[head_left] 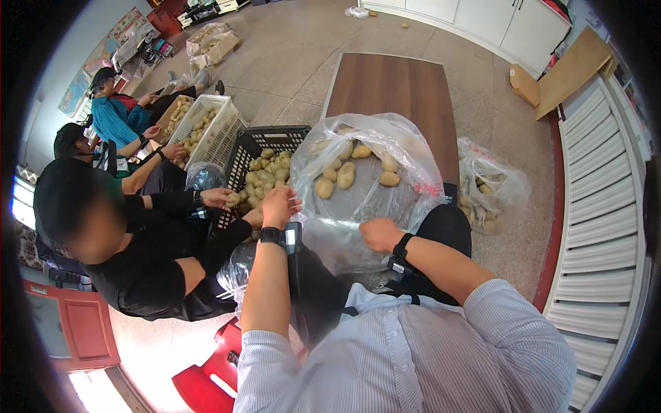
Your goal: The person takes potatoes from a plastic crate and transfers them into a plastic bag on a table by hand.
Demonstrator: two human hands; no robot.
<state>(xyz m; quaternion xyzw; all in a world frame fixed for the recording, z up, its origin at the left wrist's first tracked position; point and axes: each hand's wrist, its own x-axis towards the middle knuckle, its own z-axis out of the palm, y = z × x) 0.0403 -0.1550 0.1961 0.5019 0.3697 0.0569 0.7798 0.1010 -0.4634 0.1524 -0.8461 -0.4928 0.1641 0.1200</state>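
Note:
A clear plastic bag [320, 230] lies with its mouth spread wide in front of me, several potatoes [345, 176] inside it. My right hand [381, 235] is closed on the near rim of this bag. At the bag's left edge is my left hand [280, 206], its fingers loosely apart and nothing visible in them. Just beyond that hand stands a black plastic crate [241, 153] full of potatoes [267, 172]. A co-worker's hand [220, 198] holds a potato over the crate's left side.
A brown wooden tabletop [392, 86] extends behind the bag. Another plastic bag [492, 179] with potatoes sits on the floor at right, near a white radiator [592, 227]. On the left, co-workers sit beside a white crate [224, 117]. A red stool [206, 375] stands low at left.

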